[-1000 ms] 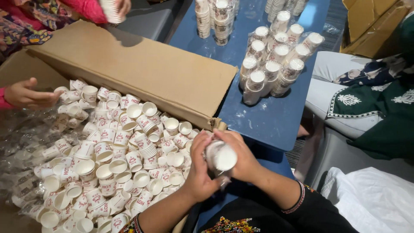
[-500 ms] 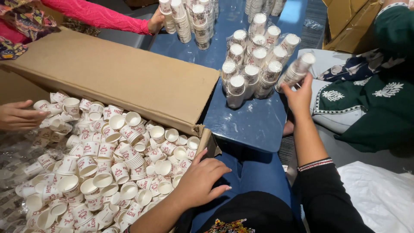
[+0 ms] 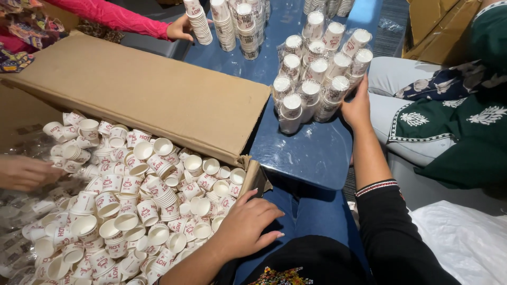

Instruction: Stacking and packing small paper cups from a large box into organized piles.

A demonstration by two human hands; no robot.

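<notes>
— What's on your far left?

— Someone else's hand (image 3: pixel 24 171), resting on the loose paper cups (image 3: pixel 132 206) at the left edge of the cardboard box (image 3: pixel 158 100). The box is the thing to steer by. It lies open, its broad brown flap folded back toward the blue desk (image 3: pixel 311 153), and inside it is a heap of small white cups with red print, some upright, some tipped on their sides, a few nested together. Clear plastic wrap (image 3: pixel 26 237) is bunched in the box's near left corner.

— And your own hands?

— My left hand (image 3: pixel 245 227) lies flat at the box's near right corner, fingers loosely spread and grasping nothing, just beside the cups. My right hand (image 3: pixel 358 108) is out beyond the box, over the desk, pressed against the side of a bundle of stacked cups (image 3: pixel 317 74). The fingers are open against it; I am touching it, not gripping.

— How does that bundle look?

— Tall columns of the same white cups packed tightly, leaning, rims facing me, with clear film around them. It sits on the desk right of the box flap.

— Anything further back?

— Behind the flap, another person's hand (image 3: pixel 182 27) in a pink sleeve holds a cup stack (image 3: pixel 198 22), with more stacks (image 3: pixel 237 24) standing close by. To the right of the desk, a seated person in green clothing (image 3: pixel 465 105).
</notes>
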